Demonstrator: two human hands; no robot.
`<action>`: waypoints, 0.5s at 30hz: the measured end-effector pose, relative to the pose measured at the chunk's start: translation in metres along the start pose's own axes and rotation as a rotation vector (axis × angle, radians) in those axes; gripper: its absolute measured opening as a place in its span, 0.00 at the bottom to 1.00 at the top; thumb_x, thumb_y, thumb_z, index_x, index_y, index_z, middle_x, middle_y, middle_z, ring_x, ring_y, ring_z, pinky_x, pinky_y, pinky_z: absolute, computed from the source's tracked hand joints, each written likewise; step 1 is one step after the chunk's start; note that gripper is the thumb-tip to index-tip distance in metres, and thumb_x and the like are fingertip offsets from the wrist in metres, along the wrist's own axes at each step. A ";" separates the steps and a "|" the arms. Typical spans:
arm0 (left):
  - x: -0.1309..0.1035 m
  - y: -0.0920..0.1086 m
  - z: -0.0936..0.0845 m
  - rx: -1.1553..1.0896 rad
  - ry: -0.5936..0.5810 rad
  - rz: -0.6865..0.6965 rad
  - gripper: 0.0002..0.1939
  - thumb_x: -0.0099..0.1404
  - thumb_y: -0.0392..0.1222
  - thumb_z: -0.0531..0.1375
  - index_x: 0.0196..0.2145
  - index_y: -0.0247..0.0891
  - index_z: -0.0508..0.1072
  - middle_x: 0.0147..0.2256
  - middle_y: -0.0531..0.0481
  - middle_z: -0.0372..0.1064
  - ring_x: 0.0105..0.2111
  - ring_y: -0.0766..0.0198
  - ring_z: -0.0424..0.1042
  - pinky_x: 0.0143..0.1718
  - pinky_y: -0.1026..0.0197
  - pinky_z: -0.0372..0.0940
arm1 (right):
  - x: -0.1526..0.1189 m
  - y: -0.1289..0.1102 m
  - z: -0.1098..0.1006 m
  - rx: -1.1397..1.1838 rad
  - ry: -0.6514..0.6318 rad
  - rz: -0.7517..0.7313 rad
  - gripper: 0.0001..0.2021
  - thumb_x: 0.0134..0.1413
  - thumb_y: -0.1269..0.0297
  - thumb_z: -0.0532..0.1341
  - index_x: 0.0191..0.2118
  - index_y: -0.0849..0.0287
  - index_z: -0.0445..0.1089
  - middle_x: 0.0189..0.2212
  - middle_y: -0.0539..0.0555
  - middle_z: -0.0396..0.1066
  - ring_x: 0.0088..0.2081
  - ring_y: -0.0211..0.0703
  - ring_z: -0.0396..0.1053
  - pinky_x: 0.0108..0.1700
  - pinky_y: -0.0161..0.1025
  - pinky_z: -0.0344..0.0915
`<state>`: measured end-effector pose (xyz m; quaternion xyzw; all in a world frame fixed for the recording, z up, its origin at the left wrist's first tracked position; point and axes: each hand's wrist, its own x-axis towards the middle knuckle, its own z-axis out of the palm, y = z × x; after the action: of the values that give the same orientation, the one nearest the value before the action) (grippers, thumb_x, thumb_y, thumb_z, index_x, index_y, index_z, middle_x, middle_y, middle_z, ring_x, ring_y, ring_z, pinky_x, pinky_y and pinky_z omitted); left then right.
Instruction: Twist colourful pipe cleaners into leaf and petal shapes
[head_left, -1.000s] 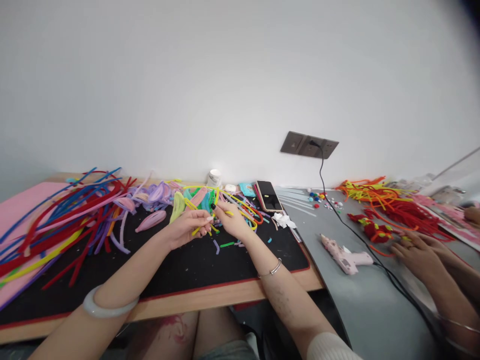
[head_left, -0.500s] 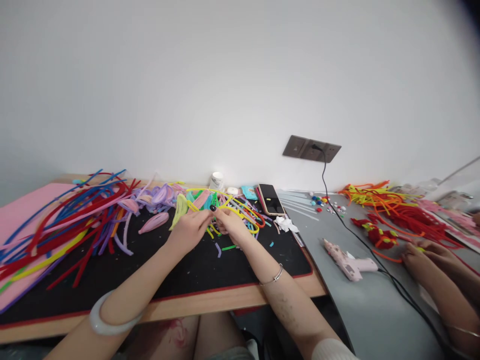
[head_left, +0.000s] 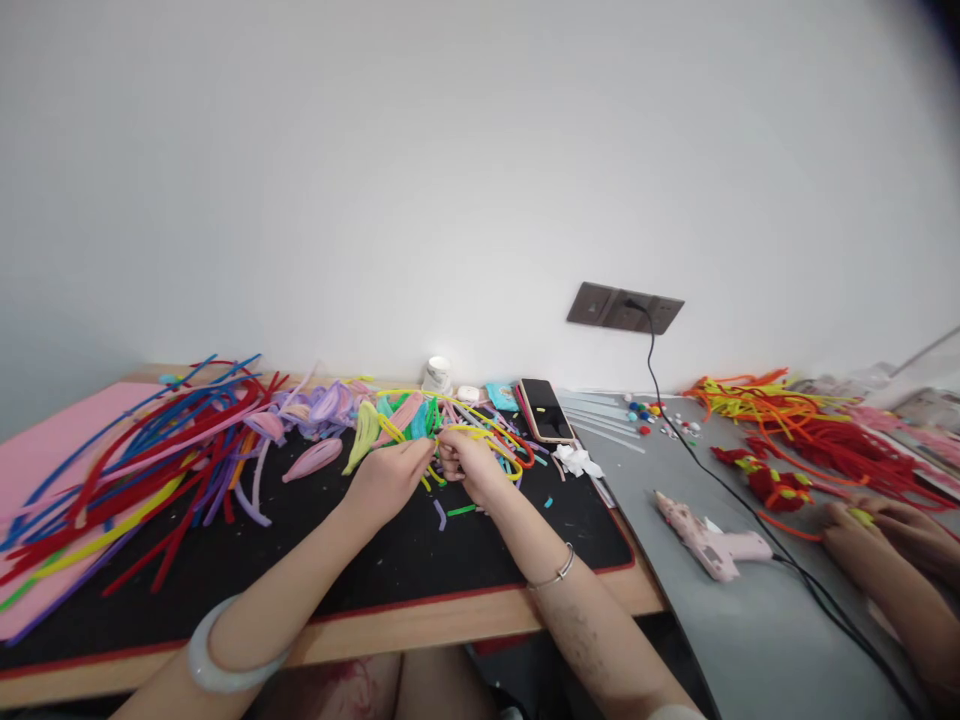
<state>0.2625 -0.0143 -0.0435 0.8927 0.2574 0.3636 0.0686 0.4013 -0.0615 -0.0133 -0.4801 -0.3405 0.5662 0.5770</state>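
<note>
My left hand (head_left: pixel 391 482) and my right hand (head_left: pixel 471 468) meet over the black mat, fingers closed in a pinch. Between them is a yellow pipe cleaner (head_left: pixel 466 431), bent, with parts showing by the fingertips. Most of what they grip is hidden by the fingers. Just behind lie folded pipe cleaners: a light green bundle (head_left: pixel 363 436), a pink one and a teal one. A pink folded bundle (head_left: pixel 312 459) rests left of my left hand. Small cut bits, such as a green piece (head_left: pixel 461 510), lie in front of my right hand.
Long loose pipe cleaners (head_left: pixel 172 470) spread over a pink sheet (head_left: pixel 34 450) at left. A phone (head_left: pixel 546 410), crumpled tissue (head_left: pixel 577 460) and paper cup (head_left: pixel 437 374) stand behind. On the grey table lie a glue gun (head_left: pixel 709 545) and its cord; a co-worker's hands (head_left: pixel 874 530) hold something yellow.
The whole view has shifted slightly, so things sit lower and a bit to the right. My hands stay together; my right fingers have curled in more and my left thumb no longer shows.
</note>
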 end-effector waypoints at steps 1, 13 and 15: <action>0.001 0.001 -0.001 -0.050 -0.007 -0.035 0.14 0.68 0.39 0.49 0.30 0.37 0.72 0.26 0.47 0.73 0.28 0.59 0.73 0.32 0.57 0.66 | 0.001 0.001 -0.001 -0.032 -0.008 -0.011 0.13 0.41 0.66 0.57 0.17 0.57 0.49 0.12 0.40 0.44 0.14 0.26 0.38 0.18 0.31 0.33; 0.012 0.007 -0.013 -1.424 -0.334 -0.637 0.15 0.54 0.50 0.64 0.26 0.38 0.65 0.19 0.57 0.65 0.16 0.73 0.62 0.19 0.68 0.59 | 0.001 -0.008 -0.012 0.023 -0.344 -0.135 0.18 0.41 0.59 0.65 0.21 0.58 0.53 0.14 0.40 0.47 0.17 0.27 0.42 0.21 0.32 0.38; 0.011 0.007 -0.012 -1.448 -0.364 -0.645 0.16 0.54 0.51 0.65 0.26 0.38 0.65 0.19 0.57 0.65 0.16 0.72 0.63 0.19 0.68 0.60 | -0.001 -0.010 -0.012 0.044 -0.371 -0.130 0.19 0.41 0.59 0.66 0.21 0.58 0.53 0.14 0.40 0.47 0.16 0.27 0.42 0.21 0.32 0.38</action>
<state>0.2634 -0.0161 -0.0258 0.5541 0.1877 0.2516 0.7710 0.4152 -0.0632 -0.0077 -0.3320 -0.4588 0.6138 0.5501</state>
